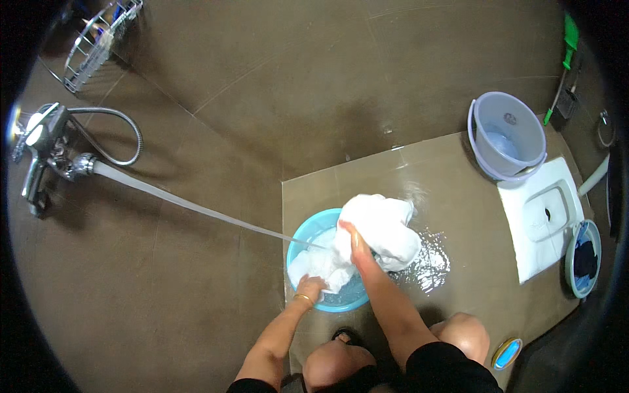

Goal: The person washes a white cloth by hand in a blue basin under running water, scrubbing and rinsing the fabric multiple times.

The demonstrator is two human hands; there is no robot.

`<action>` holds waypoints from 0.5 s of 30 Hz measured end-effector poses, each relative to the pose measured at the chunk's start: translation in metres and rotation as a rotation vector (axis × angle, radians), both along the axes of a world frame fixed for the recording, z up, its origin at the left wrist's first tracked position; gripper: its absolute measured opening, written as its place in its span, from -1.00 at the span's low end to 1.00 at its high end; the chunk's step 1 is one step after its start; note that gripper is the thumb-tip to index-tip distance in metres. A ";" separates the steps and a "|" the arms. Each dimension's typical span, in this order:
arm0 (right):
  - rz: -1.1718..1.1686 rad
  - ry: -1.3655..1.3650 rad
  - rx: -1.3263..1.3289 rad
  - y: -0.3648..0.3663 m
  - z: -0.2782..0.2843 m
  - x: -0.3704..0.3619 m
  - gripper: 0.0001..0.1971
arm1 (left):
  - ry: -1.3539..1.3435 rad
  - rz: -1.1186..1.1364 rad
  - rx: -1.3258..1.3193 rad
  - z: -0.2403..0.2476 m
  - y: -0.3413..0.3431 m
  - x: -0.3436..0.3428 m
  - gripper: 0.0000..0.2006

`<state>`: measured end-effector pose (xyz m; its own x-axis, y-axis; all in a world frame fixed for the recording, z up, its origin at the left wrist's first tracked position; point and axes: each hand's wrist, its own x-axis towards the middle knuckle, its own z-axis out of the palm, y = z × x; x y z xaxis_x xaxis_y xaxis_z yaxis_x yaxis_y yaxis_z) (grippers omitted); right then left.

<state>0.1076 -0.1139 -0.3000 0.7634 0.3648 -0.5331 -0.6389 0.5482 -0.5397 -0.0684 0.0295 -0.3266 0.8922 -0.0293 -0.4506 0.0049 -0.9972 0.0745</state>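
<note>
A light-blue basin [362, 300] stands on the wet floor, with water in it. A long, bulky white cloth [380, 229] lies partly in the basin and bulges over its far right rim. Near the basin's left front side, my left hand [310, 288] grips the wet end of the cloth, its fingertips partly hidden. My right hand [356, 243] holds the cloth higher up, the fingers pressed into its folds. Water from the wall tap [82, 165] runs in a stream onto the cloth between my hands.
A lavender bucket [508, 134] stands at the far right beside a white squat toilet [547, 216]. Nearer, a tub [583, 285] holds dark and blue clothes. A blue oval object [506, 354] lies near my right knee. A wire rack [98, 49] hangs upper left; a green-handled brush [569, 46] hangs upper right.
</note>
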 end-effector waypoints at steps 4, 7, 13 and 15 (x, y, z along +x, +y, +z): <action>0.005 -0.016 0.659 -0.045 0.128 0.008 -0.70 | -0.089 0.284 -0.060 0.040 0.003 -0.008 -0.75; 0.093 -0.085 0.849 -0.043 0.186 -0.011 -0.69 | -0.670 0.454 -0.297 0.091 -0.040 0.006 -0.12; 0.169 -0.057 1.298 -0.051 0.239 -0.027 -0.60 | -1.009 0.446 -0.811 0.176 -0.088 0.063 -0.36; 0.098 -0.084 1.290 -0.056 0.238 -0.016 -0.56 | -1.112 0.515 -0.754 0.195 -0.075 0.075 -0.60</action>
